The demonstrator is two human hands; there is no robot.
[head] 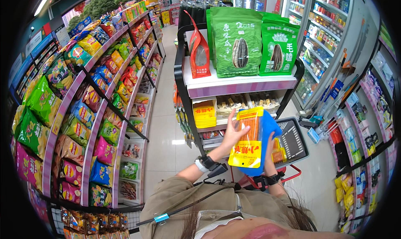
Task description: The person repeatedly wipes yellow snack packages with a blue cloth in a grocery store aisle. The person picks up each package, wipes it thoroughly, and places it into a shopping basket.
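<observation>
My left hand (234, 133) grips a yellow snack packet (246, 149) with a clear window. Orange-brown strips show through the window, and the packet bears red writing. Right behind it is a blue cloth (270, 123), held in my right hand (269, 151); the packet hides much of it. Beside my right hand, yellow packets (277, 152) lie in a dark plastic shopping basket (303, 135). In front of me, a yellow box (204, 115) of similar colour stands on the rack's middle shelf.
Large green sunflower-seed bags (237, 44) and a red pouch (199, 50) stand on the rack's white top shelf (241, 82). Crisp-bag shelves (103, 101) line the left. Glass-door drink fridges (325, 29) and mops (335, 88) are at right. A red metal frame (293, 175) sits under the basket.
</observation>
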